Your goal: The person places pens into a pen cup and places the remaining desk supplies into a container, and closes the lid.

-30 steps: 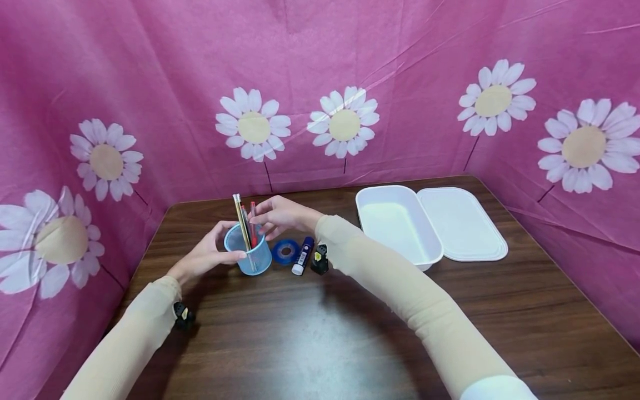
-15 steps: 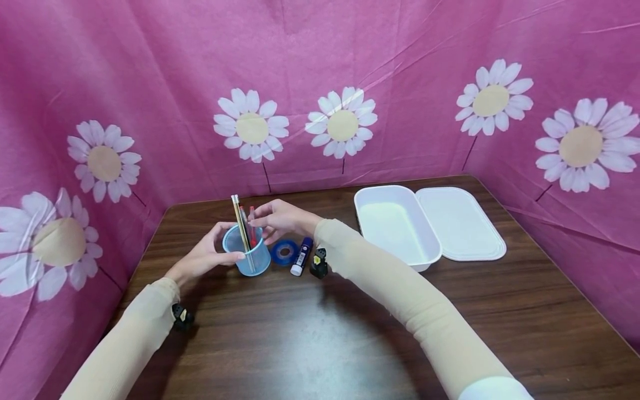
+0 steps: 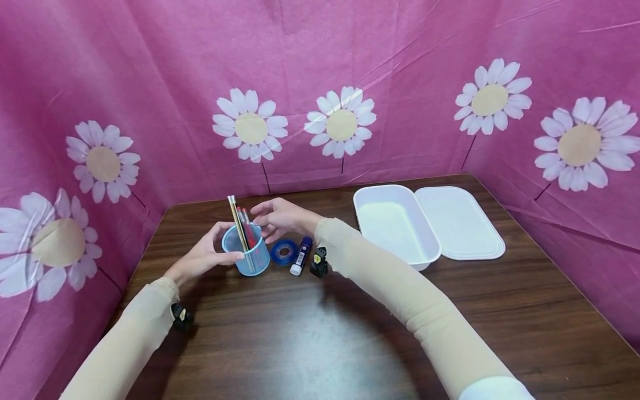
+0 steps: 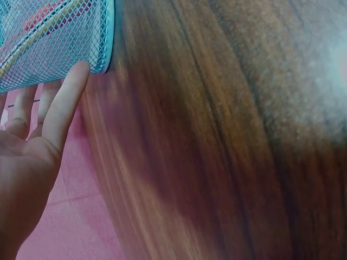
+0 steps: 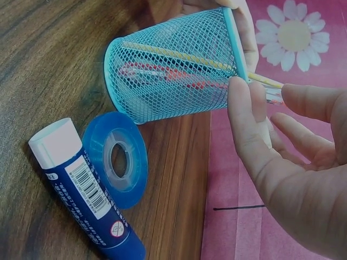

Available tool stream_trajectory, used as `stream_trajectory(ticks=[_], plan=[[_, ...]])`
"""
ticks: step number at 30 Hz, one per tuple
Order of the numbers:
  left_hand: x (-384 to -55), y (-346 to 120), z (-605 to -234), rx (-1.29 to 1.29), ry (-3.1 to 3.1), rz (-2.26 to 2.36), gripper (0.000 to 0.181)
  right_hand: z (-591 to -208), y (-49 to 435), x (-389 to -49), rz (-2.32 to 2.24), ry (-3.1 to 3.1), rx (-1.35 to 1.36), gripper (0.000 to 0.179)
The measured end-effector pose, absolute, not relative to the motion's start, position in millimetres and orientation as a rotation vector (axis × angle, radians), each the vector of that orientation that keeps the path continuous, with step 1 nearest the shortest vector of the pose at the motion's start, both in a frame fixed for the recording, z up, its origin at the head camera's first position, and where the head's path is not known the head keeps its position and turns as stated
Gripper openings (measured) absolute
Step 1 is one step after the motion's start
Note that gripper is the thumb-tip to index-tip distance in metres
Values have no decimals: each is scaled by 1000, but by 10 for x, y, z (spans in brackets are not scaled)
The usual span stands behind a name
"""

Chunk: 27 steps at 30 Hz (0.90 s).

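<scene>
Watching, I fear the right hand point(image 3: 287, 215), fingers parted at two o'clock from the blue cylindrical wire-mesh cup point(image 3: 255, 263), could tip it if the left hand point(image 3: 206, 255), fingers curled round, slackens.

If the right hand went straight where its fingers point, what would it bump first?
The right hand would probably meet the red pens in the blue mesh cup, close ahead. Depth is unclear, so the cup's rim could come first instead.
</scene>
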<state>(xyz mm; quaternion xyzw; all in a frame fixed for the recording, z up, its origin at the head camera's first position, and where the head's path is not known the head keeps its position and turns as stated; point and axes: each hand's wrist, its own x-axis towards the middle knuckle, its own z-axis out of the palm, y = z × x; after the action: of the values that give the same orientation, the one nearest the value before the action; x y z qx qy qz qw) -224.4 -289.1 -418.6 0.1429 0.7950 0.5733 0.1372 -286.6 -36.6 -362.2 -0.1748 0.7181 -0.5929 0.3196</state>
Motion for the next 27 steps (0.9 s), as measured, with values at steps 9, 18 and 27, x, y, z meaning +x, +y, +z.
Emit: stream_trajectory(ticks=[9, 18, 27], plan=[[-2218, -2889, -4145, 422, 2295, 1620, 75, -3629, -335, -2853, -1526, 1889, -461, 50], [-2220, -2865, -3838, 475, 2543, 1325, 94, -3456, -90, -2929, -1450, 1951, -529, 48], [-2131, -2797, -3478, 511, 2800, 1214, 86, -3164, 328, -2941, -1387, 2051, -613, 48]])
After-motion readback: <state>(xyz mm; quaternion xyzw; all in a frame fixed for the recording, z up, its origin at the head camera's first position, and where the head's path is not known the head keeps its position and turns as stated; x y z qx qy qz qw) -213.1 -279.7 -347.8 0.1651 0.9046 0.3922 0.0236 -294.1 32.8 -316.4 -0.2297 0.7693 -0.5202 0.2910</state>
